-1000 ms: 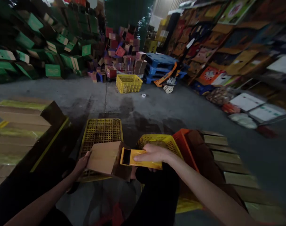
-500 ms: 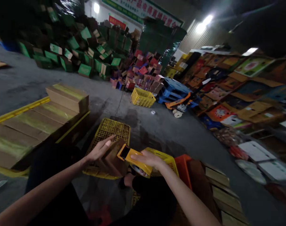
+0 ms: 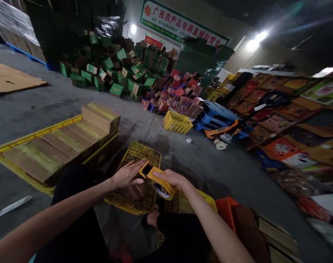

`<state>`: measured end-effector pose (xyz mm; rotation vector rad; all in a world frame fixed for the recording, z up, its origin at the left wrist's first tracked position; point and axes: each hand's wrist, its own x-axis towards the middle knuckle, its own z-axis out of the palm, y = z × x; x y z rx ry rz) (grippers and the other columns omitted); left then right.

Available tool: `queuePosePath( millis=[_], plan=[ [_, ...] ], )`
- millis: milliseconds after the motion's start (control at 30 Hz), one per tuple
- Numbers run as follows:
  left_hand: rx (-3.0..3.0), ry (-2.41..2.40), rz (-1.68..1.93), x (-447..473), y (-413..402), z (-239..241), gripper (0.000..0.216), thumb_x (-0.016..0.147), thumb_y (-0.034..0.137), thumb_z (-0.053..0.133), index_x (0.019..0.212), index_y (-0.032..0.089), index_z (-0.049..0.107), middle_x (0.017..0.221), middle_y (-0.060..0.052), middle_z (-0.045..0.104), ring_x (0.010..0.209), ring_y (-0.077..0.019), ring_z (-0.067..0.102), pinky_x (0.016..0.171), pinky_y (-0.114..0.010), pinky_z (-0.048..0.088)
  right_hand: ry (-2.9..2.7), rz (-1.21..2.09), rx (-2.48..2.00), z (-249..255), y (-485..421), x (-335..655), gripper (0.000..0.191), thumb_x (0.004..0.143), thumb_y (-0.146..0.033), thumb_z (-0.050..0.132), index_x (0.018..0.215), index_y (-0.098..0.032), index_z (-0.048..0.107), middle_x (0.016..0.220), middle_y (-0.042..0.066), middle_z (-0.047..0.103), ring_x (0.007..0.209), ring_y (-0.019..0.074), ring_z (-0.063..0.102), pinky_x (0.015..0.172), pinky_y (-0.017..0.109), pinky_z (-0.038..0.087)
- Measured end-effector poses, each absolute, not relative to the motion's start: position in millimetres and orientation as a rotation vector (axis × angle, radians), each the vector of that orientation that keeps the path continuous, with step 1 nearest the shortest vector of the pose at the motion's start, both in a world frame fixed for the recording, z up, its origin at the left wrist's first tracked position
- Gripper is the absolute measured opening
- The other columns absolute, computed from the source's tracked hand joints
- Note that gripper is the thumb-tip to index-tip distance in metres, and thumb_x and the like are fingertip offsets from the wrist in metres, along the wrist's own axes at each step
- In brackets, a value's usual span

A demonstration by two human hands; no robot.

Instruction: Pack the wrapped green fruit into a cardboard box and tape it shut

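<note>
Gripped in the right hand (image 3: 170, 178), a yellow tape dispenser (image 3: 155, 177) sits with its front end on the top of a small brown carton (image 3: 132, 190), near the middle of the head view. The left hand (image 3: 126, 174) lies flat and open on that carton, fingers spread, touching the dispenser's nose. The carton rests on an upturned yellow crate (image 3: 140, 153).

The dispenser's cutting edge is right by the left fingers (image 3: 136, 166), so a quick pull could nick them. The carton is mostly hidden under both hands; if it slides on the crate's gridded top, the tape may go on crooked. Left of the crate, more brown cartons (image 3: 73, 133) stand in a row.
</note>
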<state>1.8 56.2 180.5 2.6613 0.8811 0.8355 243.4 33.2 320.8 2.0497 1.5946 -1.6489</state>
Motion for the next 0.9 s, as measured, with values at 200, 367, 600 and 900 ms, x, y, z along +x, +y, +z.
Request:
queuePosePath(
  millis=[200,367,600,900],
  plan=[
    [2.697,0.904,0.782,6,57,174,0.085,0.094,0.067,0.039,0.159,0.019,0.011,0.154,-0.015,0.042,0.144,-0.0234,0.038,0.121,-0.043,0.023,1.589,-1.747,2.020,318,29,252,0.045,0.092,-0.060,0.051,0.082,-0.017,0.059,0.055,0.003,0.066,0.049,0.0170,0.065,0.059,0.028,0.058],
    [2.722,0.895,0.774,9,55,175,0.083,0.095,0.066,0.038,0.158,0.017,0.015,0.153,-0.015,0.044,0.143,-0.0230,0.039,0.121,-0.042,0.023,1.642,-1.801,1.982,311,23,265,0.050,0.090,-0.064,0.052,0.082,-0.015,0.061,0.056,0.005,0.068,0.046,0.0164,0.064,0.055,0.027,0.058],
    [2.728,0.941,0.726,2,62,177,0.076,0.097,0.064,0.037,0.157,0.020,0.022,0.155,-0.013,0.041,0.144,-0.0221,0.038,0.121,-0.042,0.023,1.638,-1.851,2.015,294,17,279,0.051,0.088,-0.063,0.056,0.080,-0.013,0.063,0.056,0.006,0.068,0.042,0.0146,0.062,0.047,0.023,0.054],
    [2.898,0.795,0.542,19,68,187,0.083,0.093,0.069,0.039,0.157,0.018,0.023,0.158,-0.016,0.035,0.148,-0.0292,0.028,0.122,-0.052,0.000,1.655,-1.820,2.121,285,19,288,0.045,0.086,-0.061,0.060,0.083,-0.016,0.061,0.059,0.004,0.067,0.048,0.0153,0.063,0.050,0.024,0.052]
  ],
)
